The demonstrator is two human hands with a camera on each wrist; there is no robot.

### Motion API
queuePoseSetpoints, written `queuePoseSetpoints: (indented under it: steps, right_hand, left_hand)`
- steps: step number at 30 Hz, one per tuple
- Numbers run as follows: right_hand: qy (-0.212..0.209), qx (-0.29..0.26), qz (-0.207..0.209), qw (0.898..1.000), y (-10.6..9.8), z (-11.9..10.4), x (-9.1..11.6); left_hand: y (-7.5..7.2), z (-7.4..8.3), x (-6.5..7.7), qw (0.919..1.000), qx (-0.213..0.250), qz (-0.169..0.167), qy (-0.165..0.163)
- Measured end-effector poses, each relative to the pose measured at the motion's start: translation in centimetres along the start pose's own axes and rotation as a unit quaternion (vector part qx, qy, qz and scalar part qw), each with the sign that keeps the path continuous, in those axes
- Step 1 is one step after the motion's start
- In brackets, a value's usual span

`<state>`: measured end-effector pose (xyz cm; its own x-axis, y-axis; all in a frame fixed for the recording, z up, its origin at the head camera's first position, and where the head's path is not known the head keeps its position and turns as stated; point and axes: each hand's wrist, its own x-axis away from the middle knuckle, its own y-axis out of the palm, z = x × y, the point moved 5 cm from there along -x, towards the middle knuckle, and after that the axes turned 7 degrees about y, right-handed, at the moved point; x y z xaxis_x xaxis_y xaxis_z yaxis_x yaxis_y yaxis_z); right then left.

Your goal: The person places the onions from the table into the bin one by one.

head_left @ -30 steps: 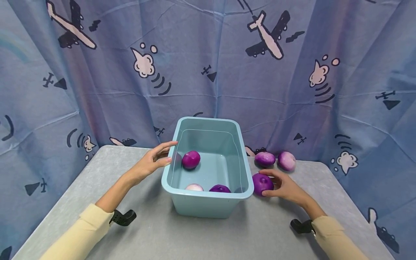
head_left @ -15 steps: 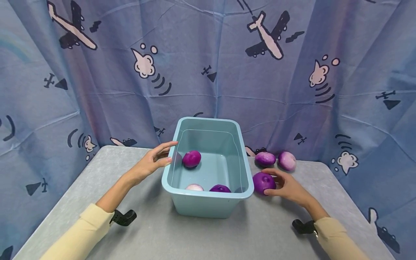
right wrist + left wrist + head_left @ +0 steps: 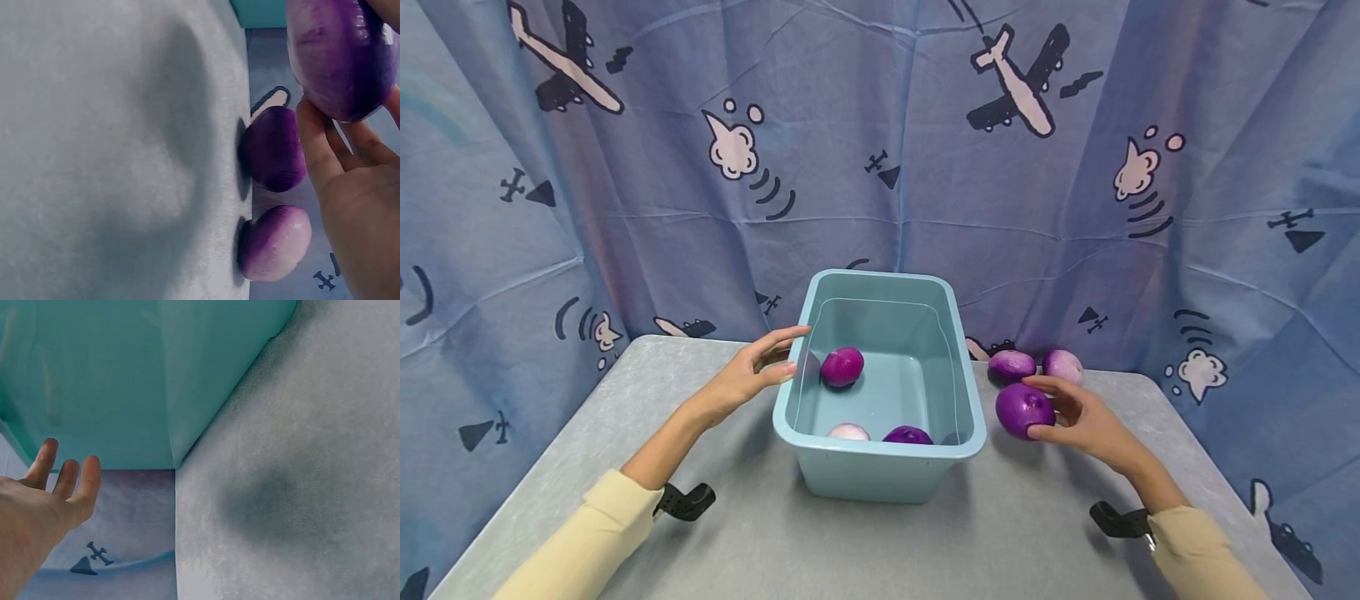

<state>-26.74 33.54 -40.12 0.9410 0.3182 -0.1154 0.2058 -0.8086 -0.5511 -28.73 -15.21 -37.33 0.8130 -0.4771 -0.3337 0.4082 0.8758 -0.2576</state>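
Left hand: the left hand (image 3: 747,377) is at the left rim of the tub, with loose, spread fingers curled round nothing; I cannot tell if the tips press on it.
Right hand: the right hand (image 3: 1081,423) pinches a big purple onion (image 3: 1021,410) between fingers and thumb.
Onion in the hand: up off the table (image 3: 1022,533), right of the tub and near the two far onions.
Blue tub: the tub (image 3: 872,475) stands in the middle of the table.
In the tub: a bright purple onion (image 3: 842,367) by the left wall; a pale onion (image 3: 848,432) and a dark purple onion (image 3: 908,435) at the near end, partly hidden.
Far right: a purple onion (image 3: 1009,366) and, just right of it, a pink-white onion (image 3: 1064,363).
Behind: a blue curtain (image 3: 820,108) with planes.
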Motion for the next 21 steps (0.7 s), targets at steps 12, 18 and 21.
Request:
queuePoseSetpoints:
  steps: [12,18,21]
  right_hand:
    - [-0.007,-0.031,0.029,0.999,-1.1,-1.0,0.7]
    - [0.008,-0.028,0.036,0.999,-1.9,-1.7,0.8]
    - [0.000,-0.034,0.040,0.999,-2.2,-2.5,0.6]
  left_hand:
    - [0.0,0.3,-0.1,1.0000,-0.002,0.006,-0.005]
    - [-0.1,0.3,0.0,0.9999,-0.001,0.009,-0.006]
    - [-0.1,0.3,0.0,0.9999,0.000,0.009,-0.005]
